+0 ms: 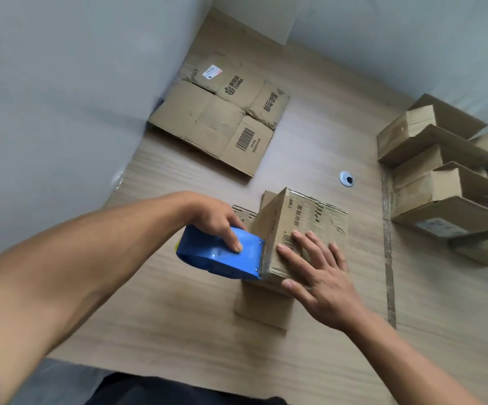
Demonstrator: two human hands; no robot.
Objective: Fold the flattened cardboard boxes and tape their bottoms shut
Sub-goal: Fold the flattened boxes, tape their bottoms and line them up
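Blue tape dispenser (219,258), grasped by the left hand (216,220), meets the left edge of the folded box (310,217) under the flat, released right hand (321,285), with open counter (164,317) leftward.

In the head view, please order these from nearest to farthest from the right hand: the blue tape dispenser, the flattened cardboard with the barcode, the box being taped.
1. The box being taped: directly under the right hand, which presses on it.
2. The blue tape dispenser: just left, at the box's edge, gripped by the left hand.
3. The flattened cardboard: far ahead, to the left.
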